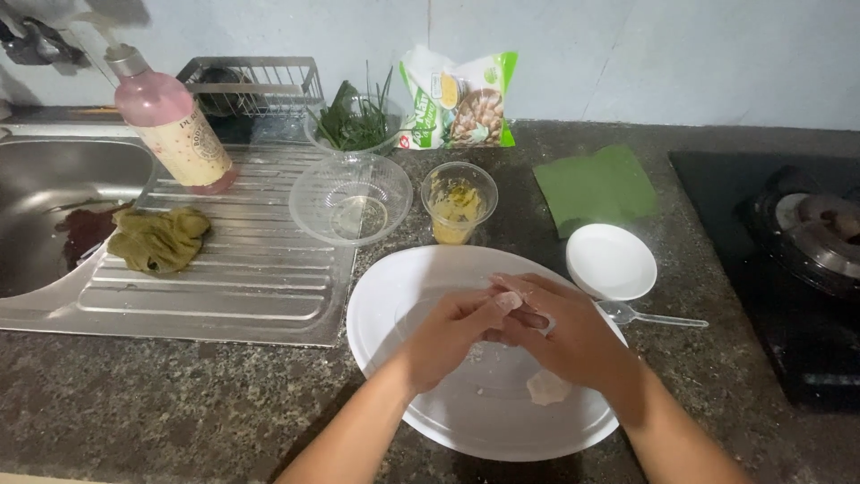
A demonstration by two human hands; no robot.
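Both my hands meet over a large white plate (394,296) on the dark stone counter. My left hand (448,332) and my right hand (560,336) pinch a small pale lump of dough (511,301) between their fingertips. A flat pale piece of dough (547,387) lies on the plate under my right wrist. Flour-like crumbs dust the plate's middle.
Behind the plate stand a clear plastic bowl (351,197), a plastic cup of yellow filling (458,202), a small white dish (611,260), a clear plastic spoon (649,316), a folded green leaf (596,186), herbs (356,121), a food packet (459,100). Sink (54,197), pink bottle (170,125), green rag (159,237) left; gas stove (806,242) right.
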